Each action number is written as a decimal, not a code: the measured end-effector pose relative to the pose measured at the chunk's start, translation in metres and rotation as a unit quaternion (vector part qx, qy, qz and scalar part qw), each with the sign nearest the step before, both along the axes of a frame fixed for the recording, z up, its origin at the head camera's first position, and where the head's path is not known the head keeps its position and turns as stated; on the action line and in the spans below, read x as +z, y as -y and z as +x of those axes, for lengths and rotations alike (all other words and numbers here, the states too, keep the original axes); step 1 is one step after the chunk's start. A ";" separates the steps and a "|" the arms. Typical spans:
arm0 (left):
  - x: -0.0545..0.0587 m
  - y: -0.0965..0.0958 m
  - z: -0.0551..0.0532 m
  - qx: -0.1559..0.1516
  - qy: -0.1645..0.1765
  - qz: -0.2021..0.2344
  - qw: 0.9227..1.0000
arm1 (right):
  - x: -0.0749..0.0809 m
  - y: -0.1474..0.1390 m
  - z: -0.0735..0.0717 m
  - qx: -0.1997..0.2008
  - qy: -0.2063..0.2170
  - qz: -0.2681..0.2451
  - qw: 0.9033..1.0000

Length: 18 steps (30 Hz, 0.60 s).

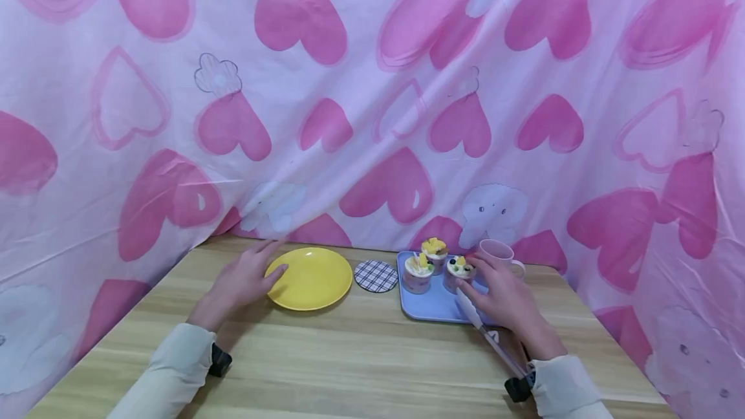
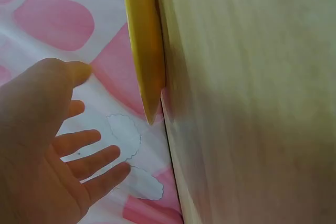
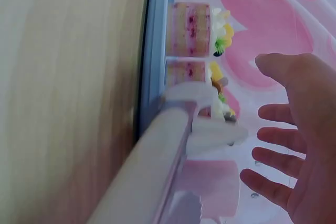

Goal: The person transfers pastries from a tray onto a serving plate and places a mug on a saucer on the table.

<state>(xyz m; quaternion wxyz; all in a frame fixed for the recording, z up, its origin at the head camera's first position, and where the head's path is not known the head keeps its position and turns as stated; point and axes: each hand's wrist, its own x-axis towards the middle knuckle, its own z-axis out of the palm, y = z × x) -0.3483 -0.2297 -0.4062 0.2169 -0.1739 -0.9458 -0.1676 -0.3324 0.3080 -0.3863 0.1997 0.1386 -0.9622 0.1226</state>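
Note:
At the left edge of the yellow plate [image 1: 308, 280] hovers my left hand [image 1: 244, 282], thumb and fingers spread; the left wrist view shows the hand apart from the plate's rim. My right hand [image 1: 505, 293] is over the right side of the blue tray [image 1: 427, 310], fingers spread and holding nothing. Beneath it a pair of tongs [image 1: 473, 314] with white tips leans over the tray's front edge. Three dessert cups with layered cake stand on the tray: a front left cup [image 1: 417, 279], a back cup [image 1: 435, 262] and a right cup [image 1: 453, 282] close to my right fingers.
A round checked coaster [image 1: 376, 276] lies between the plate and the tray. A pink mug [image 1: 496, 250] with its handle to the right is at the tray's back right. A heart-patterned curtain [image 1: 326, 121] encloses the wooden table [image 1: 326, 361] at the back and sides.

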 end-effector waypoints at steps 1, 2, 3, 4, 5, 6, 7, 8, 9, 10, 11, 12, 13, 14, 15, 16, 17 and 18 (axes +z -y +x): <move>-0.001 0.000 0.000 -0.004 0.002 0.002 1.000 | -0.001 -0.003 0.002 0.001 -0.001 -0.002 1.000; -0.002 0.001 0.000 -0.006 0.002 0.005 1.000 | -0.002 -0.006 0.003 0.001 0.000 -0.004 1.000; -0.003 0.002 0.000 -0.007 0.001 0.007 1.000 | -0.002 -0.009 0.005 0.002 0.001 -0.004 1.000; -0.004 0.003 0.000 -0.010 -0.001 0.011 1.000 | -0.003 -0.011 0.007 0.002 0.004 -0.005 1.000; -0.005 0.004 0.000 -0.012 -0.002 0.014 1.000 | -0.003 -0.014 0.009 0.001 0.010 -0.007 1.000; -0.006 0.005 0.000 -0.015 -0.002 0.017 1.000 | -0.002 -0.017 0.011 -0.001 0.017 -0.007 1.000; -0.008 0.005 0.000 -0.020 -0.002 0.021 1.000 | -0.002 -0.020 0.014 -0.006 0.028 -0.007 1.000; -0.009 0.006 0.000 -0.027 -0.002 0.024 0.999 | -0.001 -0.023 0.017 -0.014 0.040 -0.006 0.999; -0.009 0.006 0.000 -0.035 0.001 0.027 0.999 | 0.000 -0.026 0.020 -0.019 0.050 -0.006 0.999; -0.010 0.006 0.000 -0.043 0.003 0.029 0.999 | 0.000 -0.029 0.024 -0.025 0.059 -0.007 0.998; -0.011 0.006 0.000 -0.049 0.007 0.032 0.998 | 0.000 -0.032 0.027 -0.029 0.068 -0.007 0.997; -0.011 0.007 0.000 -0.053 0.012 0.034 0.998 | 0.000 -0.035 0.030 -0.034 0.076 -0.006 0.996; -0.011 0.007 -0.001 -0.053 0.018 0.035 0.998 | 0.000 -0.037 0.033 -0.038 0.084 -0.006 0.996; -0.010 0.007 -0.001 -0.052 0.025 0.035 0.998 | -0.001 -0.039 0.036 -0.039 0.089 -0.009 0.995; -0.010 0.007 -0.002 -0.050 0.032 0.036 0.998 | -0.002 -0.042 0.038 -0.040 0.095 -0.012 0.995; -0.009 0.008 -0.002 -0.049 0.038 0.038 0.997 | -0.003 -0.044 0.040 -0.040 0.097 -0.015 0.994; -0.008 0.008 -0.003 -0.046 0.045 0.039 0.997 | -0.004 -0.046 0.042 -0.040 0.104 -0.020 0.994; -0.008 0.009 -0.002 -0.043 0.053 0.041 0.997 | -0.006 -0.048 0.043 -0.040 0.113 -0.026 0.992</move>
